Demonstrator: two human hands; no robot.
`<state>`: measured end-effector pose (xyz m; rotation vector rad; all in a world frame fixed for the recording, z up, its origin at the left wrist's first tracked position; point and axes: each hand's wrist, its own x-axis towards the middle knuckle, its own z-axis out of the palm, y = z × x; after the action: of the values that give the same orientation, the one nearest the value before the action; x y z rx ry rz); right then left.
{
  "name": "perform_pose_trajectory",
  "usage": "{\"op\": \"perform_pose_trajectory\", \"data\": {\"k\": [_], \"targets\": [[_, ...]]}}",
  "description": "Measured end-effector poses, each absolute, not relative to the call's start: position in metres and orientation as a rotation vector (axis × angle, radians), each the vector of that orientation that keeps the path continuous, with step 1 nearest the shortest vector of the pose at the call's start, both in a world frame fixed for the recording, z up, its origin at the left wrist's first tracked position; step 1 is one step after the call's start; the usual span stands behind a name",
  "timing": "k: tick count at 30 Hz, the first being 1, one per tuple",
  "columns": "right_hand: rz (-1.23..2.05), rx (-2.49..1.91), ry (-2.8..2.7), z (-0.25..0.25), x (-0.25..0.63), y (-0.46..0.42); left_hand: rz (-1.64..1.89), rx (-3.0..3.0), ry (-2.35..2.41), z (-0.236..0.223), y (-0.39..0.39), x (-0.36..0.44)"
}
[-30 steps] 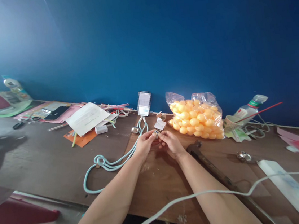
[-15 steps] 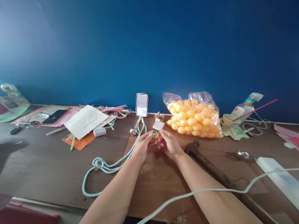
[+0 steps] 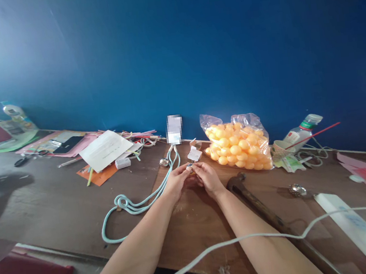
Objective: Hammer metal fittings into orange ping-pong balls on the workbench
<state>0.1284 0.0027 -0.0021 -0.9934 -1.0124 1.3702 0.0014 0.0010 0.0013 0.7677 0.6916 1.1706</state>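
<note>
My left hand [image 3: 176, 183] and my right hand [image 3: 210, 179] meet over the wooden table, fingers pinched together. Between their fingertips is a small shiny silver piece [image 3: 189, 166], mostly hidden, with a bit of yellow under it. A similar silver ball [image 3: 164, 162] lies just beyond my left hand, beside a light blue cord [image 3: 134, 207] that leads to a phone-like object [image 3: 174, 130] against the wall. Behind my right hand is a small white paper tag [image 3: 194, 154]. A clear bag of yellow-orange balls [image 3: 235, 144] stands farther right.
A hammer [image 3: 257, 199] lies right of my right forearm. Farther right are another silver ball [image 3: 297, 190], a white power strip [image 3: 341, 219] and a tilted bottle [image 3: 307, 129]. A white cable [image 3: 235, 237] crosses over my right forearm. Papers [image 3: 106, 150] lie at left.
My fingertips have drawn closer together around the silver piece, so less of it and its yellow edge shows. Everything else lies as before, apart from a slight camera shift.
</note>
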Motion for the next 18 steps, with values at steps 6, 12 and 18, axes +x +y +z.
{"op": "perform_pose_trajectory", "data": {"k": [6, 12, 18], "targets": [[1.362, -0.950, -1.017, -0.005, 0.126, 0.002, 1.189, 0.804, 0.715, 0.000, 0.001, 0.004], [0.955, -1.152, -1.063, -0.010, 0.137, 0.008, 1.432, 0.640, 0.928, 0.001, 0.008, 0.004], [0.415, -1.396, -1.538, -0.018, 0.147, 0.013, 1.496, 0.553, 1.039, -0.005, 0.011, 0.007]]}}
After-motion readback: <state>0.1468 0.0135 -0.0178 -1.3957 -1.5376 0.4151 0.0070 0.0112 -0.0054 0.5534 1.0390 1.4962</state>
